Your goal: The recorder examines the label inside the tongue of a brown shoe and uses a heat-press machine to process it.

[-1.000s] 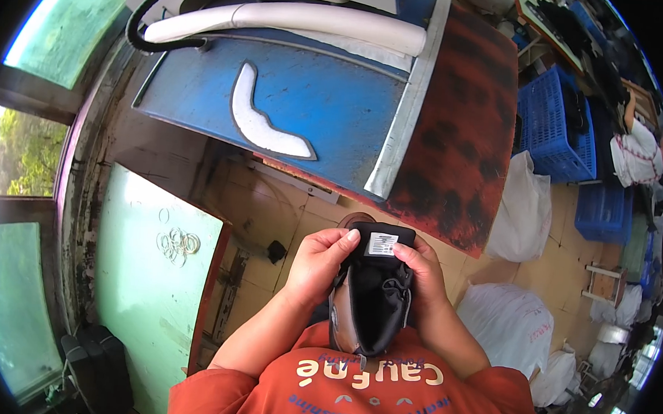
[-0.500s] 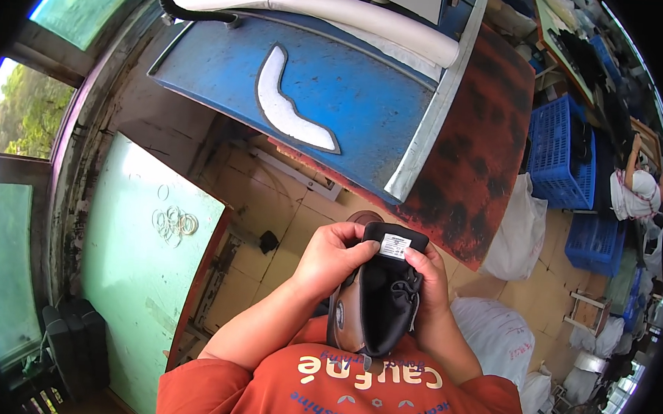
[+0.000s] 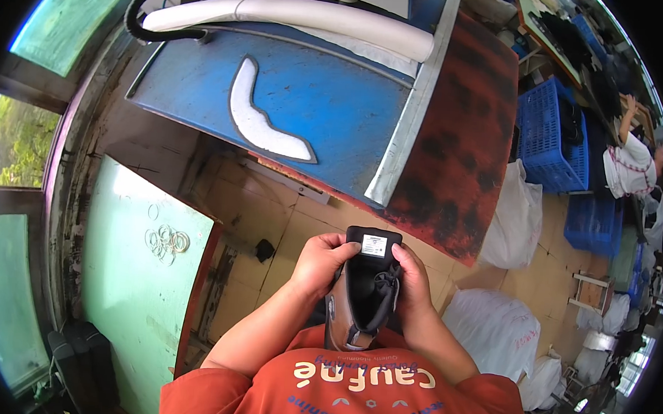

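A brown and black shoe [image 3: 342, 312] is held upright against my chest, its dark opening facing up. Its black tongue [image 3: 388, 238] is pulled up away from me, and a small white printed label [image 3: 374, 245] lies on the tongue's inner face. My left hand [image 3: 317, 264] pinches the tongue's left edge beside the label, thumb on top. On the other side, my right hand [image 3: 413, 278] grips the right edge, with the thumb near the label's corner. Black laces gather at the shoe's right side, close to my right fingers. The sole is hidden.
Ahead stands a blue metal table [image 3: 308, 92] bearing a white curved piece [image 3: 257, 119] with a dark border. A green tabletop [image 3: 130, 278] with several pale rings [image 3: 166, 241] is at left. Blue crates [image 3: 552, 137], white sacks [image 3: 491, 330] and another person [image 3: 632, 165] are at right.
My view has shifted a little, so the table appears further left. My right thumb has moved off the label toward the tongue's edge. Both hands still hold the shoe.
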Available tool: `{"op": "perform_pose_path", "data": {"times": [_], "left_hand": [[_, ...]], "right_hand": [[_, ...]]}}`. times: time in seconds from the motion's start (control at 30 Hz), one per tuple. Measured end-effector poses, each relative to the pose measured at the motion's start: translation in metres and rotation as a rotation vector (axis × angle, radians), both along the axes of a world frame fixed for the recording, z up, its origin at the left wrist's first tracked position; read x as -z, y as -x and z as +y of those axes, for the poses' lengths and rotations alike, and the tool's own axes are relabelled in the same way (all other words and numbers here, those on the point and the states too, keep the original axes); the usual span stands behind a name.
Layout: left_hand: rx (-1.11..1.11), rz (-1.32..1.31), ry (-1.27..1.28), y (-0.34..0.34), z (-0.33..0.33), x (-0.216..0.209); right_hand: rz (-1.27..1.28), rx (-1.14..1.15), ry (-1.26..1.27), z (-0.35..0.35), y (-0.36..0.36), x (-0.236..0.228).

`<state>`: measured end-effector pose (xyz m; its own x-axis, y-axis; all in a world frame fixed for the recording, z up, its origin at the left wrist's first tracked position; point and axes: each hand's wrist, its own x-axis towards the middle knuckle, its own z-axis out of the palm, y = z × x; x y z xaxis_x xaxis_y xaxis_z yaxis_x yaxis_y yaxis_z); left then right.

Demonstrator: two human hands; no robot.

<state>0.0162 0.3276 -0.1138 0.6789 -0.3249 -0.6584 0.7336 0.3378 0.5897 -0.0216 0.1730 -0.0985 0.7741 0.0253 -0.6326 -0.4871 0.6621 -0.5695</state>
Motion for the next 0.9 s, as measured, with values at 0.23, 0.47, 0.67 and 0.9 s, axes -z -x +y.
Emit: {"op": "perform_pose_path", "data": {"times": [0.23,0.47,0.67,0.9], "left_hand": [[-0.032,0.080,0.049,0.001,-0.016,0.012],[-0.083,0.091,0.045,0.007,-0.044,0.003],[-0.129,0.093,-0.011,0.025,-0.060,0.008],[-0.262,0.064,-0.037,0.037,-0.063,-0.003]], "right_hand": [[-0.115,0.003,0.090,-0.021,0.038,0.004],[0.356,0.315,0.259,-0.087,0.086,0.046],[0.155,0.357,0.618,-0.166,0.076,0.063],[-0.170,0.034,0.994,-0.141,0.064,0.015]]}}
